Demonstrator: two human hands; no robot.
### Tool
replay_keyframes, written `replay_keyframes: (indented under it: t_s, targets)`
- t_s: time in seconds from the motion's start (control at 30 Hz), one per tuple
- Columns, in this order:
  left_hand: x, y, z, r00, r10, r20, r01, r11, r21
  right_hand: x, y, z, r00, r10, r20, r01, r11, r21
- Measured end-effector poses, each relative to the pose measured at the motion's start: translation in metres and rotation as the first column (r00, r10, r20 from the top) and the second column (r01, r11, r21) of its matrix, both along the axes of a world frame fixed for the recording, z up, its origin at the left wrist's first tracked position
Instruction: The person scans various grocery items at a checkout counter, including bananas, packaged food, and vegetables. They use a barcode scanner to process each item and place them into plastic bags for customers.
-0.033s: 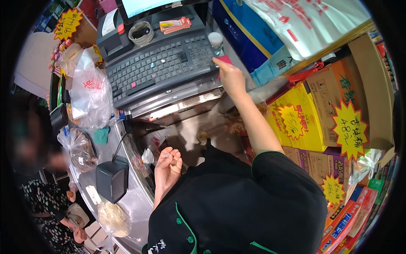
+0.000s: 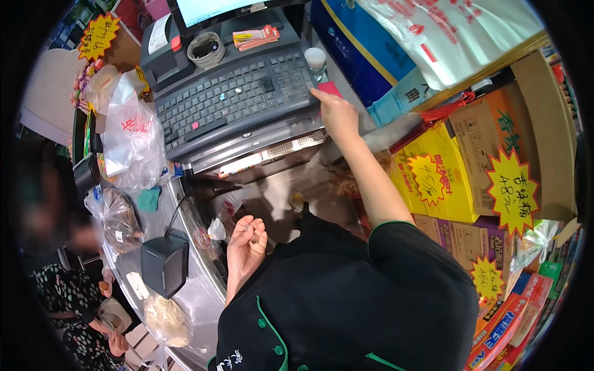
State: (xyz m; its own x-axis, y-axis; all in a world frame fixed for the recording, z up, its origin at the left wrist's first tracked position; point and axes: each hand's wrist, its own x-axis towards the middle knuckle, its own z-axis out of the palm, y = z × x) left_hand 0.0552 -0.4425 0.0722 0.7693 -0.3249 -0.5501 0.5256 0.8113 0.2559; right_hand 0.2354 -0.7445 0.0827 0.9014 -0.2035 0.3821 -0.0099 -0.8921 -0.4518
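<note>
My right hand (image 2: pixel 340 115) is at the right end of a black keyboard (image 2: pixel 232 99). Its index finger points out to the corner keys, while the other fingers are bent and partly hidden; I see nothing held in it. Palm up in front of my body, my left hand (image 2: pixel 245 248) has its fingers curled in around a small silvery object (image 2: pixel 249 229), too small to name for sure. Behind the keyboard stand a lit screen (image 2: pixel 216 9), a small printer (image 2: pixel 166 59) with paper, and a round holder (image 2: pixel 205 49).
A metal counter (image 2: pixel 201 297) on the left bears a black box-shaped device (image 2: pixel 164 264), a bag of pale noodle-like food (image 2: pixel 167 318) and a white plastic bag (image 2: pixel 131 133). Another person (image 2: pixel 68 297) stands beyond it. Cartons (image 2: pixel 489 142) and a yellow box (image 2: pixel 433 170) are stacked at right.
My right index fingertip has shifted very slightly toward me at the keyboard's edge. My left hand looks the same.
</note>
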Motion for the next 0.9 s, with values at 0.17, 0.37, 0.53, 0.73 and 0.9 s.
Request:
replay_keyframes:
  t_s: [0.17,0.37,0.53,0.73,0.9]
  targets:
    - [0.007,-0.002,0.001,0.996,0.023,-0.082,-0.019,0.998,0.056,0.016,0.0,0.012,0.999,0.035,0.013,-0.036,0.996,0.081]
    - [0.01,-0.002,-0.006,0.996,0.033,-0.082,-0.027,0.997,0.066,0.03,0.005,0.013,0.994,0.107,-0.02,-0.108,0.994,-0.026]
    - [0.011,-0.004,-0.009,0.995,0.039,-0.091,-0.032,0.997,0.075,0.024,0.007,0.007,0.988,0.109,0.107,-0.108,0.994,-0.019]
    - [0.009,-0.006,-0.013,0.992,0.04,-0.117,-0.029,0.995,0.096,0.009,0.006,-0.004,0.983,0.152,0.099,-0.15,0.988,-0.024]
    - [0.011,-0.009,-0.01,0.994,0.019,-0.109,-0.007,0.994,0.106,0.035,0.01,0.022,0.991,0.07,-0.114,-0.073,0.997,-0.022]
